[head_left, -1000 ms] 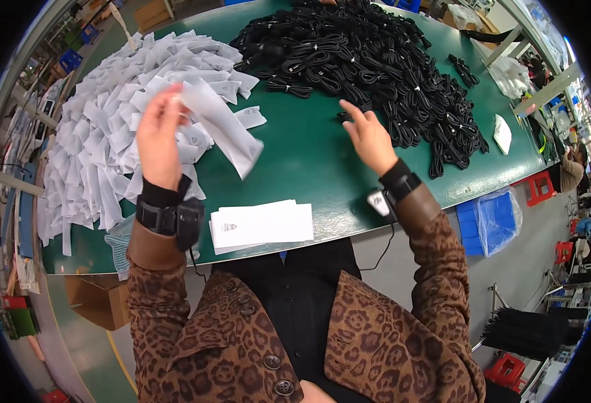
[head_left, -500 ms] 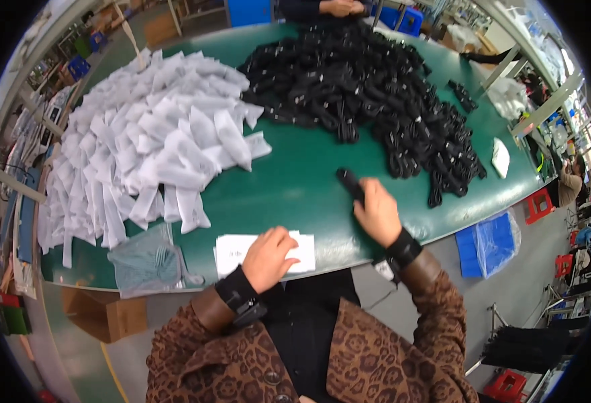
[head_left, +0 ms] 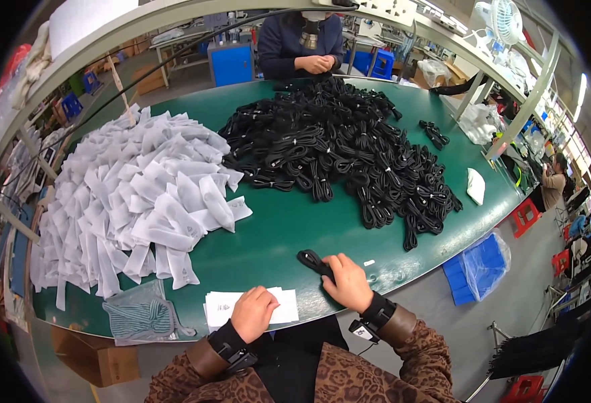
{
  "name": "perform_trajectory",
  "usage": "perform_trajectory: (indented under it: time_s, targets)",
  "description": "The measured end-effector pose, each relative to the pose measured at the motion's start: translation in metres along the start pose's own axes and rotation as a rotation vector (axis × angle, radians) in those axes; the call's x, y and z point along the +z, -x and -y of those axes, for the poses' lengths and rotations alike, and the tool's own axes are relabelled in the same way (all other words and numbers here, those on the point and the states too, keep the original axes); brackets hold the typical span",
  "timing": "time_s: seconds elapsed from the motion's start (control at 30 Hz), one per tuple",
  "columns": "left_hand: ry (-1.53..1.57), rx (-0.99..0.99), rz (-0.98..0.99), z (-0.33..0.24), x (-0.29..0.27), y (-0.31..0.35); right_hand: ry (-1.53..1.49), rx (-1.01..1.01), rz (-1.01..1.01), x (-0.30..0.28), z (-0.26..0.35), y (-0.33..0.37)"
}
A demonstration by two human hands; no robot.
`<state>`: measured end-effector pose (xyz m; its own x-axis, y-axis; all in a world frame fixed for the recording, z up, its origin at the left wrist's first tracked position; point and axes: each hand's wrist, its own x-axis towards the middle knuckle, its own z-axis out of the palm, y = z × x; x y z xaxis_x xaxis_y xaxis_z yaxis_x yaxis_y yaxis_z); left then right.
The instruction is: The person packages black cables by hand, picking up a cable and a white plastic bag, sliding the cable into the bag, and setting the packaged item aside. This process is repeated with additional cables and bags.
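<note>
My right hand (head_left: 348, 285) grips a coiled black cable (head_left: 313, 260), which sticks out to the left past the fingertips, low over the green table. To its left, my left hand (head_left: 254, 314) lies on a small stack of white paper sheets (head_left: 285, 303) at the table's front edge. Its fingers are curled and pressed together; whatever they pinch is hidden. Beyond my right hand spreads a big heap of bundled black cables (head_left: 376, 161). A large heap of whitish translucent sleeves (head_left: 134, 188) covers the left side of the table.
A clear bag with teal striped contents (head_left: 141, 316) lies at the front left edge. One cable bundle (head_left: 435, 134) and a white packet (head_left: 475, 186) lie at the right. A small white piece (head_left: 369, 262) is near my right hand. Across the table a person (head_left: 302, 47) sits, hands together.
The view has tilted up, showing more of the far side. My right hand has brought the cable nearer to my left hand and the papers. My left fingers have drawn closer together.
</note>
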<state>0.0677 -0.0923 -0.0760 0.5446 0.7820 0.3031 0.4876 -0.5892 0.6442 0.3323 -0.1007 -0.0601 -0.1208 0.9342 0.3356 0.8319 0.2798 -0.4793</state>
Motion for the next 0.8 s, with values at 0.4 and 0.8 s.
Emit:
perform_trajectory:
  time_s: [0.4,0.8]
  targets:
    - [-0.011,-0.009,-0.005,-0.007,-0.007,-0.004,-0.061,-0.090,0.028,0.005,0.013,0.008]
    - [0.089,-0.134,-0.001,-0.005,-0.004,0.001,-0.162,-0.085,0.026,0.020,0.018,0.021]
